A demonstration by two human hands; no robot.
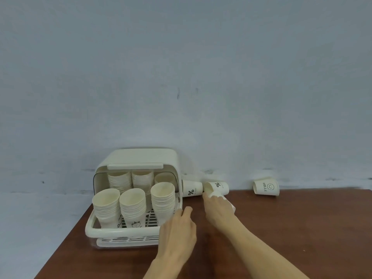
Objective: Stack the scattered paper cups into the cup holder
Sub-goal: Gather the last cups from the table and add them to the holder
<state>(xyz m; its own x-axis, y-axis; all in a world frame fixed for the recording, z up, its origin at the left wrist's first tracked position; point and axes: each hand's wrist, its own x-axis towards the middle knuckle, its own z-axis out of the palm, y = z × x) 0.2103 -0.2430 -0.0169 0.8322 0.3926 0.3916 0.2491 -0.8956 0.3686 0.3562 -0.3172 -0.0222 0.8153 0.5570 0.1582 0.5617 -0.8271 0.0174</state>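
- Head view, looking forward and down: a brown wooden table [281, 228] stands against a pale blue-grey wall [181, 77].
- On the table's left part sits a cream cup holder [112, 231], a lidded box with its front open and a slatted floor. Six stacks of paper cups [163, 200] fill it, three in front and three behind, all leaning with their mouths toward the camera.
- The left hand [178, 232] rests against the holder's right front corner, fingers gently curved with the tips touching the rim; it grips nothing.
- The right hand [218, 208] reaches forward just right of the holder. Its fingers curl round a white cup, only an edge of which shows beneath the hand, and its fingertips touch the mouth of a lying cup marked with a percent sign [218, 187].
- A second percent-sign cup [192, 188] lies on its side just beside the holder's right wall.
- A cup printed HELLO [266, 187] lies on its side well apart to the right, by the wall.
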